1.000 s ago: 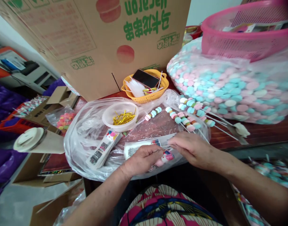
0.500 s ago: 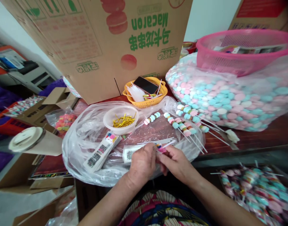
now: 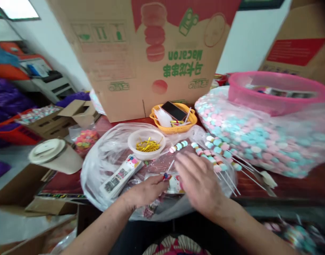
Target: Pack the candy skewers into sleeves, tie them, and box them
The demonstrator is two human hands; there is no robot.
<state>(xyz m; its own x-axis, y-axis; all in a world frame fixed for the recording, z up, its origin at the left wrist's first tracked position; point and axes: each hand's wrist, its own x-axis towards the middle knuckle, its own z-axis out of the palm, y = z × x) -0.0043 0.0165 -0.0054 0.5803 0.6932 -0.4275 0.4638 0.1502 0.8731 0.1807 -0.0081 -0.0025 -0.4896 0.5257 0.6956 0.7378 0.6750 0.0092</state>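
- The left hand (image 3: 145, 191) was seen low in the middle of the view, its fingers pinched narrow on a printed packet (image 3: 173, 183) and on a thin white stick (image 3: 170, 166) that rose up and to the right from the pinch.
- The packet was laid flat on a clear plastic sheet (image 3: 98, 159) spread over the red surface (image 3: 297, 182), just right of the left hand and partly hidden under the right hand.
- The right hand (image 3: 198, 180) was blurred; its fingers were spread wide and flat, holding nothing that could be seen, with the fingertips pointed up-left over the packet.
- Candy skewers (image 3: 218, 154) were lined up just beyond the right fingertips, their long axes running from upper left to lower right, candy ends away from the person and bare stick ends toward the right.
- The skewers were judged nearer to the right hand than to the left.
- A bowl (image 3: 146, 143) of gold ties was set beyond the left hand, with a stack of packets (image 3: 121, 175) to its lower left.
- A yellow basket (image 3: 175, 122) with a phone, a big bag of candy (image 3: 258, 141) and a pink basket (image 3: 276, 92) were placed farther back and right.
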